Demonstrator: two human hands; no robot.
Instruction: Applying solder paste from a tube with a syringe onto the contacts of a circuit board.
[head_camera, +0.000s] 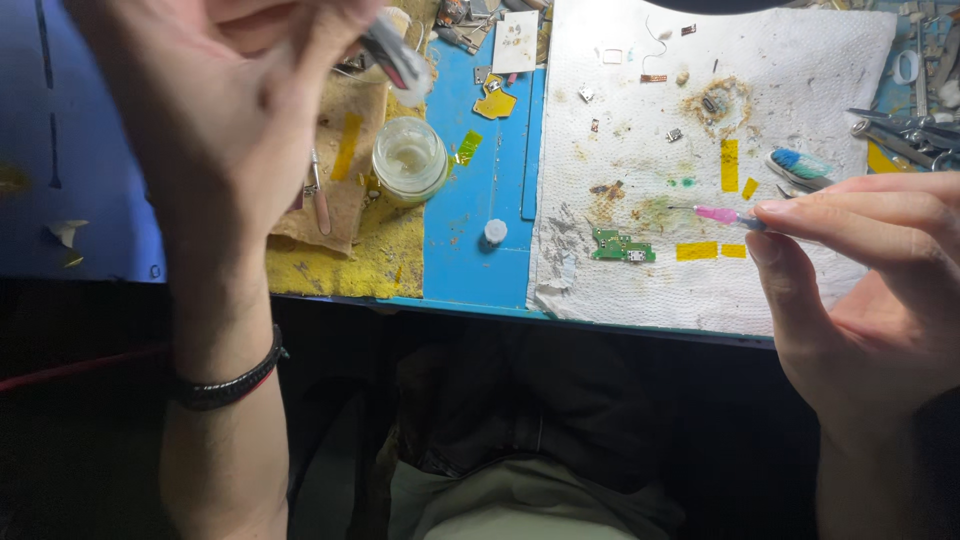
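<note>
At the upper left of the frame our left hand (215, 110) rises close to the camera, blurred and cut off by the top edge. Its fingers are pinched on a small tool with a metal body and a white tip (398, 58); what kind of tool it is we cannot make out. A dark braided wristband (228, 385) circles the wrist below. Behind the hand, a yellow cloth (370, 255) is partly hidden, and a round glass jar (410, 160) stands on it.

In the middle, on the blue desk (480, 200), a stained white paper towel (800, 70) carries a small green circuit board (622, 246), lying well apart from both hands. Strips of yellow tape (697, 250) lie just to the right of the board.

At the right, our right hand (870, 290) is closed on a thin applicator with a pink needle hub (718, 214); its body is hidden between the fingers. Metal tools (905, 130) at the upper right run off the frame.
</note>
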